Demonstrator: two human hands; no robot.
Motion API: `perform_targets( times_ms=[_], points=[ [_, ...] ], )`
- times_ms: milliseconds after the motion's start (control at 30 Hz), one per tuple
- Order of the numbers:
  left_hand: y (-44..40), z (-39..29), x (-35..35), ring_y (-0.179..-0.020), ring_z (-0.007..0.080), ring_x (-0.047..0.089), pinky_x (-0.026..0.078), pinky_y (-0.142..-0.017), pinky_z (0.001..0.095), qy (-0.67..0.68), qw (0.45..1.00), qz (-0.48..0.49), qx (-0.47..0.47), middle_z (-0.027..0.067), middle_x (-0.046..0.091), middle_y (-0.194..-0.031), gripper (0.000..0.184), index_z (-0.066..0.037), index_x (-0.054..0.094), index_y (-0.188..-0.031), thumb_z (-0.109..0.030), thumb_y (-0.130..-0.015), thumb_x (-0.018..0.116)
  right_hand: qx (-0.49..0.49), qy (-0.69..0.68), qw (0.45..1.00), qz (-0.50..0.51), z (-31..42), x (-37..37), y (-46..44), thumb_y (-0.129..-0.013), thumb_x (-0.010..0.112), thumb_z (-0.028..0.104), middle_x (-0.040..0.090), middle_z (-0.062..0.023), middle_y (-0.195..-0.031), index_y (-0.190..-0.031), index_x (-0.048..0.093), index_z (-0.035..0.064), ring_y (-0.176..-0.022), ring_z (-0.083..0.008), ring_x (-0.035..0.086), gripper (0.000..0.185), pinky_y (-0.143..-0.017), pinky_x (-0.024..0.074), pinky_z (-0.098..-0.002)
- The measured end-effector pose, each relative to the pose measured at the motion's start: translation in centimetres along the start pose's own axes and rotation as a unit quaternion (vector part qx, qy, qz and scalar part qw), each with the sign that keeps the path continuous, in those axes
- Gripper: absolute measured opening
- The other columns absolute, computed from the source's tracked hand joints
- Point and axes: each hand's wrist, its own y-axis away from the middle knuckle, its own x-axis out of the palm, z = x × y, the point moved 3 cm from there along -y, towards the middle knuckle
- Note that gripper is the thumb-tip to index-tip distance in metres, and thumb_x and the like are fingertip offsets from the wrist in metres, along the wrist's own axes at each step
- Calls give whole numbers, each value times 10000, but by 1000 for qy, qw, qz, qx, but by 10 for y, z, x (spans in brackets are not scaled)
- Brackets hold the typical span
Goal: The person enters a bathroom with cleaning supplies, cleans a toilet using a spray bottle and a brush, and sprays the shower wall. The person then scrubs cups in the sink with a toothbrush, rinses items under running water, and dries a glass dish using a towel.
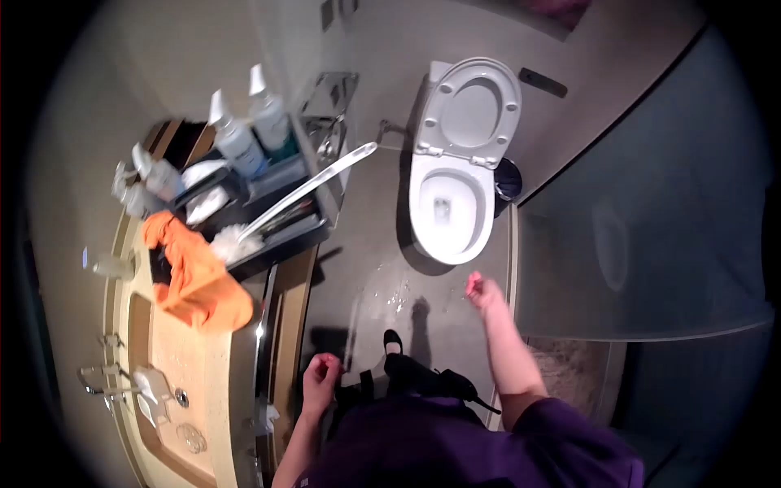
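My left hand (323,372) hangs beside the vanity, its fingers curled in and nothing visible in them. Out in front of my body, my right hand (483,291) is loosely closed, with no object showing in its fingers. Just beyond it stands a white toilet (452,213) with its lid and seat raised. On the counter to the left sits a dark caddy (285,244) with several spray bottles (237,146). A white toilet brush (313,191) lies slanted across the caddy, and an orange cloth (195,281) drapes over its near side.
A sink basin (183,350) with a chrome faucet (102,382) is on the left. A glass partition (643,244) stands on the right. Wet spots mark the grey floor (366,268). A small dark bin (508,180) is beside the toilet. A shelf (289,317) runs under the counter.
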Motion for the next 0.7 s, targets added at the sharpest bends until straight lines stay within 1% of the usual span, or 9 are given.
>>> perform_targets(
  times_ms=[33,133,167,267,300,467,567,633,700],
  points=[
    [-1,-5,6,-721,65,539,440,-671,216,10,1000,11,19,0,575,-778,84,-44,542,-899,-128,-905,533,62,-97,993,-9,45,14,-18,-924,347,100,552,-140,-780,-993,477,-34,-561,-226,557,199,-490,520,-305],
    [0,2,8,-726,76,542,439,-670,215,-4,1000,9,0,12,581,-781,87,-43,536,-914,-127,-917,512,-207,160,947,185,226,99,5,-918,429,219,514,-269,-1039,-1161,395,-69,-927,-363,573,379,-700,544,-424],
    [2,4,6,-718,65,537,437,-669,204,-12,1000,5,-14,6,582,-781,87,-40,543,-915,-119,-918,507,-243,233,940,60,259,126,42,-897,489,301,414,-333,-1195,-1351,221,-11,-1025,-401,526,613,-779,519,-443],
    [10,-1,-2,-706,66,537,438,-670,207,-8,999,-7,-42,14,584,-774,114,-31,538,-929,-138,-925,500,-346,478,808,-8,346,154,30,-896,502,275,551,-212,-1086,-1193,425,-4,-911,-294,598,415,-656,507,-315],
    [11,4,-8,-705,67,537,439,-671,208,-5,999,-15,-47,16,584,-773,118,-29,536,-930,-141,-926,499,-347,430,830,71,353,161,23,-897,508,267,618,-163,-980,-1077,521,-11,-817,-230,633,332,-608,490,-280],
    [17,2,-33,-716,75,536,441,-669,212,-32,994,-104,-6,15,567,-754,112,-21,532,-927,-125,-922,490,-341,323,846,254,189,125,57,-854,568,364,567,-14,-608,-789,581,79,-511,-105,518,293,-475,401,-230],
    [30,14,-60,-715,75,529,447,-654,224,-3,987,-160,20,7,562,-750,116,-29,541,-943,-132,-919,493,-165,447,871,121,62,8,-1,-857,481,309,518,-22,-542,-631,520,111,-471,-142,502,303,-417,375,-256],
    [46,19,-85,-700,71,526,449,-641,229,-57,973,-222,28,9,565,-748,131,-30,551,-954,-145,-915,503,34,545,837,34,-18,-112,-125,-818,515,281,574,-58,-649,-717,545,109,-496,-202,518,202,-463,418,-319],
    [64,11,-110,-680,75,528,451,-635,231,-65,952,-295,46,20,566,-735,143,-28,557,-958,-153,-914,503,115,585,781,187,-102,-89,-37,-878,522,210,619,-110,-934,-1057,549,47,-818,-242,627,243,-624,501,-320]
  ],
)
